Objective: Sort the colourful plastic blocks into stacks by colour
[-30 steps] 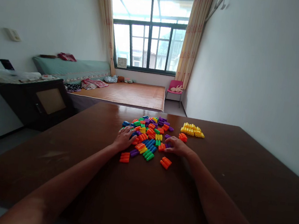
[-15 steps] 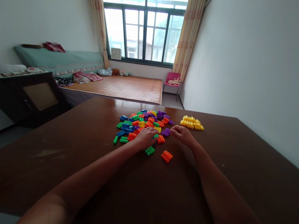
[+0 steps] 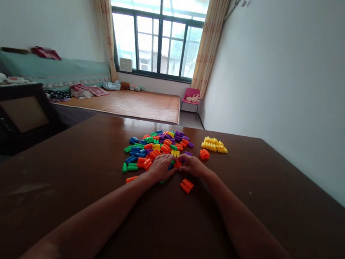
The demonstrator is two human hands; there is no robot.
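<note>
A heap of colourful plastic building pieces (image 3: pixel 166 147), shaped like joined tubes, lies on the brown table. My left hand (image 3: pixel 162 168) rests over the near side of the heap, fingers stretched out and palm down; green and blue pieces are partly hidden under it. Close beside it, my right hand (image 3: pixel 193 166) has thumb and fingers closed around an orange piece (image 3: pixel 177 163), partly covered by the fingertips. A purple piece (image 3: pixel 188 153) shows just behind the right fingers. Another orange piece (image 3: pixel 187 185) lies in front of the hands.
Yellow pieces (image 3: pixel 214 144) are grouped at the back right of the table (image 3: pixel 274 224), with a small orange cluster (image 3: pixel 204 154) just in front of them. Beyond the table are a bed (image 3: pixel 150 104), a pink chair (image 3: pixel 191 96) and a dark cabinet (image 3: pixel 19 108).
My right hand has moved left, up to my left hand, and now grips an orange piece. An orange cluster now lies before the yellow group. The view has shifted slightly.
</note>
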